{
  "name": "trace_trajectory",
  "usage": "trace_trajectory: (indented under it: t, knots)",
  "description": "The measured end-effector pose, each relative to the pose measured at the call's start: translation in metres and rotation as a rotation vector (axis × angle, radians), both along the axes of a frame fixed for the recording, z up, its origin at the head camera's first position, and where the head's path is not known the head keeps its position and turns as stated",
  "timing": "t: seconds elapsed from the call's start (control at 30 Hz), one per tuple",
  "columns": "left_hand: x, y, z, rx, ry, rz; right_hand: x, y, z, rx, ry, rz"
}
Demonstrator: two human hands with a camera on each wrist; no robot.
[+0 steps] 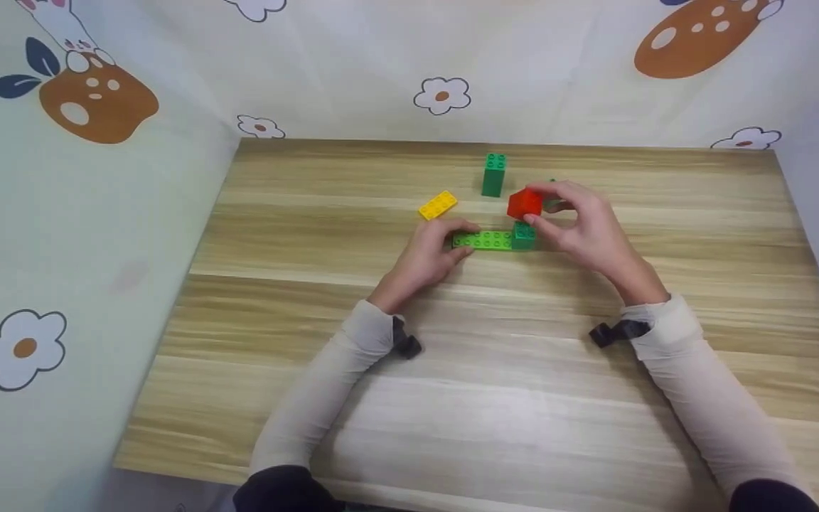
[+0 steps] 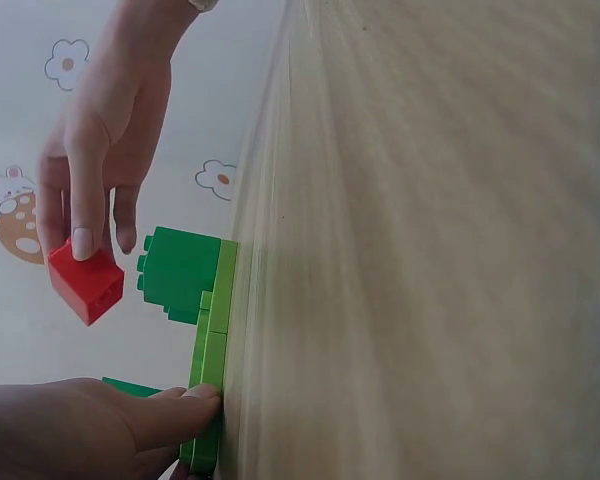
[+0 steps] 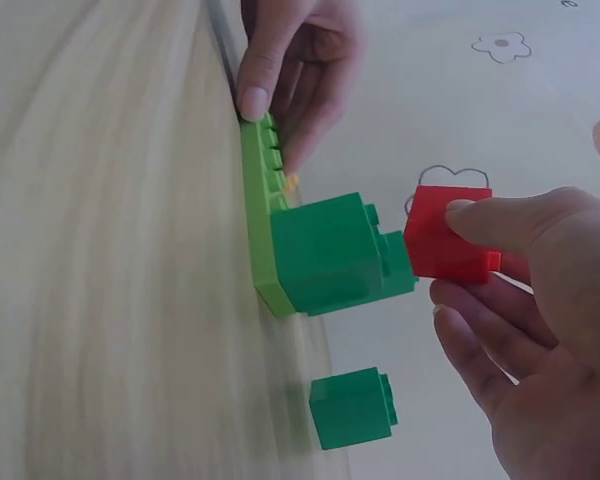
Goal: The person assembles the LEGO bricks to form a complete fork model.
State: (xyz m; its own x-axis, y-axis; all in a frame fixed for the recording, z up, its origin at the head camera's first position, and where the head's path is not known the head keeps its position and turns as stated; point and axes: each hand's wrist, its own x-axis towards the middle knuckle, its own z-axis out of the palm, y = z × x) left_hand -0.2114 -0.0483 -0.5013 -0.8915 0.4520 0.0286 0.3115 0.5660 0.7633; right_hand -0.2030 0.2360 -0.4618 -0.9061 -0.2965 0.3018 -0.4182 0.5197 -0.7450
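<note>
My left hand [image 1: 429,252] pinches the left end of a long light green building plate [image 1: 489,240] lying on the table. A green block [image 1: 523,236] stands on the plate's right end, studs up in the head view. Between thumb and fingers, my right hand [image 1: 591,224] holds a red block [image 1: 523,205] in the air. In the right wrist view the red block [image 3: 445,235] hangs apart from the studs of the green block [image 3: 330,250], tilted. The left wrist view shows my left thumb against the plate's side [image 2: 213,355].
A yellow plate [image 1: 438,205] lies on the wooden table [image 1: 310,299] beyond my left hand. Farther back stands a tall green block [image 1: 493,176]. Another green block [image 3: 352,408] sits near my right hand, mostly hidden in the head view. Patterned walls [image 1: 352,71] border the table.
</note>
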Motion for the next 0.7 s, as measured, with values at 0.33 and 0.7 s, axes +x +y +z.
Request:
trace_trajectory:
  t: [0.33,0.7]
  knots:
    - [0.000,0.000,0.000,-0.003,-0.010,0.000,0.004,-0.012,-0.009,-0.004,-0.023,0.032]
    - [-0.001,0.000,0.001,-0.011,-0.013,0.003,0.004,-0.018,-0.017,0.036,-0.038,0.088]
